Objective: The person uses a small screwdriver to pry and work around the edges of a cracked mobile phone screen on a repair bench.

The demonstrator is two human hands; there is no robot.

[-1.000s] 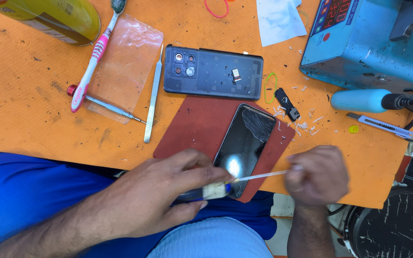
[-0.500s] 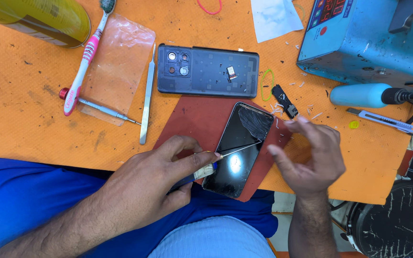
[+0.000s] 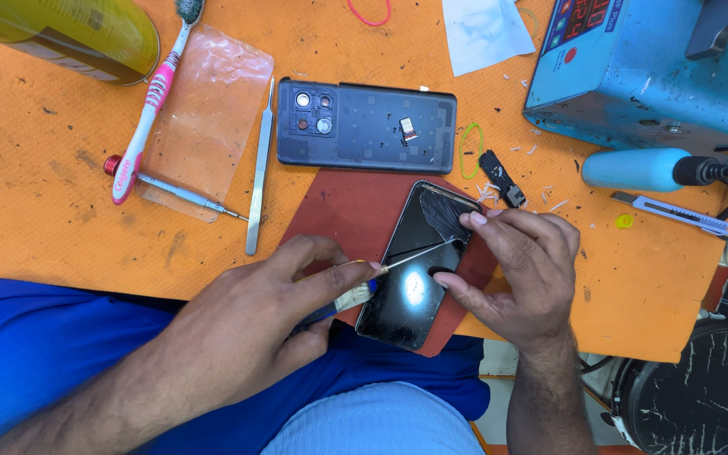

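Black smartphone (image 3: 419, 265) on red mat (image 3: 347, 215) between my hands | left hand (image 3: 259, 316) grips thin screwdriver (image 3: 398, 263) over its screen | right hand (image 3: 520, 270) pinches its upper edge

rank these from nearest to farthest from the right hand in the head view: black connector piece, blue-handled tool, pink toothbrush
From the right hand:
1. Black connector piece, just above the hand on the orange mat.
2. Blue-handled tool, up and to the right, beside the blue machine.
3. Pink toothbrush, far across the mat at upper left.
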